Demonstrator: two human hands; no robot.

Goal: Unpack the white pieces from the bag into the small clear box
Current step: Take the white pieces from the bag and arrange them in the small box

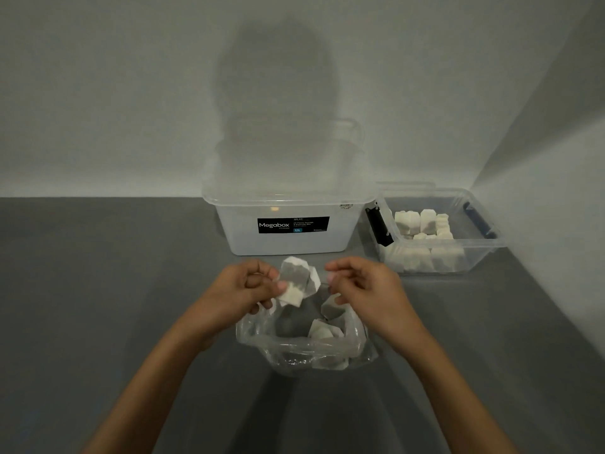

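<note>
Several white pieces (pixel 422 224) already lie in the small clear box (pixel 484 253), which stands at the far right of the grey table (pixel 98 290), just beside a larger lidded box (pixel 288 237) with a black label. The bag (pixel 294 352) sits open in front of the person, well short of both boxes, and more pieces (pixel 324 330) show through its clear plastic. The left hand (pixel 242 290) is above the bag's mouth, its thumb and fingers pinching what look like two pieces (pixel 294 283) held clear of the rim. The right hand (pixel 363 286) is just across from it with fingers curled inward; whether they hold the bag's edge or nothing at all cannot be told. The step in hand appears to be carrying a fresh pick from bag to box, with the task partly done. The next move likely calls for a reach forward and right across the left hand's own body line, or a pass to the nearer right hand, then a release low inside the box walls.
</note>
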